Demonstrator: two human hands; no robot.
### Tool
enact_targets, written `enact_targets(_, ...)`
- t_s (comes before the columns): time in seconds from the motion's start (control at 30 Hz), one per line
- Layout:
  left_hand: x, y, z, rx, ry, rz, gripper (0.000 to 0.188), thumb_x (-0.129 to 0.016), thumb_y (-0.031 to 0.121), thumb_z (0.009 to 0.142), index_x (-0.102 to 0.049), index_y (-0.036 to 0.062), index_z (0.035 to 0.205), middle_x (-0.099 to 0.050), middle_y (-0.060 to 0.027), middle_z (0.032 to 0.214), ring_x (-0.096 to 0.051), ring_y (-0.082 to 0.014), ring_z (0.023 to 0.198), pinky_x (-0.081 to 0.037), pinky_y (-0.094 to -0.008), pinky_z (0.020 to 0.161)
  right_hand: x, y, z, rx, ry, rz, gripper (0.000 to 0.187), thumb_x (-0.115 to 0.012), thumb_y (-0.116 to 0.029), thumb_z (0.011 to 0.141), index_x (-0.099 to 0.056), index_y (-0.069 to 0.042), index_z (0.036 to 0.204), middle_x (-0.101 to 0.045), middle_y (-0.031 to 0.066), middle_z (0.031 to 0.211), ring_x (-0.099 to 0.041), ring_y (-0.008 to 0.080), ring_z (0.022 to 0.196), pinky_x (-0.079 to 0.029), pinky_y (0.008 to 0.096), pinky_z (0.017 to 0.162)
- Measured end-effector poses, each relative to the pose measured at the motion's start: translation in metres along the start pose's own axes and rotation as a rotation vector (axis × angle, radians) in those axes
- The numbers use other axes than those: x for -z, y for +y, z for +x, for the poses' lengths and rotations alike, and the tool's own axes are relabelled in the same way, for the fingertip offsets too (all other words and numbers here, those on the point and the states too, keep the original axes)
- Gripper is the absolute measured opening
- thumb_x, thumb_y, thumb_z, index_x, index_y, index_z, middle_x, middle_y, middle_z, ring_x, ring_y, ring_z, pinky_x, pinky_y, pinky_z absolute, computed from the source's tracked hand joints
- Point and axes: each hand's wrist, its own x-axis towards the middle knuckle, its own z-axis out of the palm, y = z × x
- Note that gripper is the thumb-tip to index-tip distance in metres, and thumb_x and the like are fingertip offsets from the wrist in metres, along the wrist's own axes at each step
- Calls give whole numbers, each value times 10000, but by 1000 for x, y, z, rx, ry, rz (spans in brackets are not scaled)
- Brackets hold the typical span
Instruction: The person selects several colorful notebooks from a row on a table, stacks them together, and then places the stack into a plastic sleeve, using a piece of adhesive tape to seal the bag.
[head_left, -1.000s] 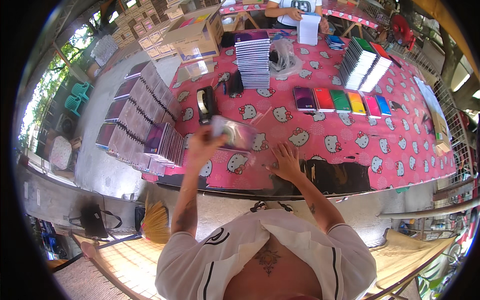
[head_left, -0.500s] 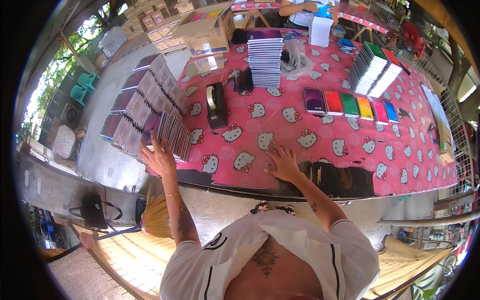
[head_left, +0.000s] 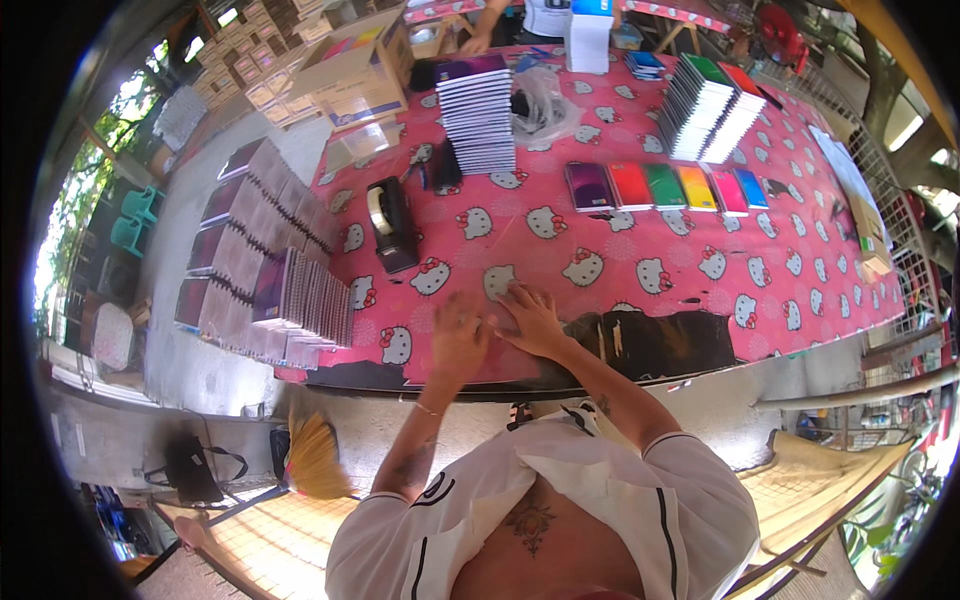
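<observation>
My left hand (head_left: 462, 338), blurred by motion, is over the near edge of the pink patterned table cover (head_left: 545, 262). Whether it holds anything does not show. Close beside it, my right hand (head_left: 532, 322) rests on the cover with fingers outstretched and nothing visible in it. To the left stand stacks of purple spiral notebooks (head_left: 232, 232). A shorter leaning stack of notebooks (head_left: 305, 295) is nearest to my left hand. A black tape dispenser (head_left: 392, 225) sits beyond my hands, with a tall stack of spiral notebooks (head_left: 476, 122) behind it.
A row of coloured notebooks (head_left: 662, 187) lies to the right, before green and red notebook stacks (head_left: 700, 108). A clear plastic bag (head_left: 546, 108) and an open carton (head_left: 358, 75) are farther back. Across the table, a person's hand (head_left: 477, 43) shows. The cover is torn (head_left: 655, 350) near the front edge.
My left hand has left the leaning notebook stack and moved right, beside my right hand. My right hand stays on the table. The view has shifted, and the person opposite has moved their hands.
</observation>
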Motion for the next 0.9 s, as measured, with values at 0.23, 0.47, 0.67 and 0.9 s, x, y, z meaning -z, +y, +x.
enact_targets(0.23,-61,9,-28,241,-218,273,671,-483,552,962,-384,183,1515,-264,-238,1585,-232,-483,1450,-165,-677,1136,75,77,-28,-154,278,78,524,-686,-146,793,-579,-167,1305,-492,141,1402,-463,376,1297,-359,574,1049)
enact_targets(0.47,-54,76,43,253,31,127,650,-594,396,950,-406,69,1478,-328,-260,1538,-326,-447,1407,-257,-618,1124,257,297,-85,-418,483,-197,521,-654,-89,796,-571,-128,1308,-496,149,1402,-507,384,1251,-433,511,1016)
enact_targets(0.67,-199,297,207,-313,-41,-228,633,-715,260,855,-473,3,1381,-461,-224,1429,-429,-402,1332,-343,-511,1111,356,484,-92,-480,478,-485,515,-588,-76,843,-538,-76,1356,-496,167,1413,-489,385,1286,-420,502,1052)
enact_targets(0.9,-341,440,308,-471,-23,-45,501,-648,168,878,-510,-8,1326,-509,-182,1375,-471,-349,1306,-372,-475,1100,379,506,-49,-584,327,-343,443,-700,-280,872,-613,-59,1246,-626,170,1169,-593,388,1109,-504,474,936)
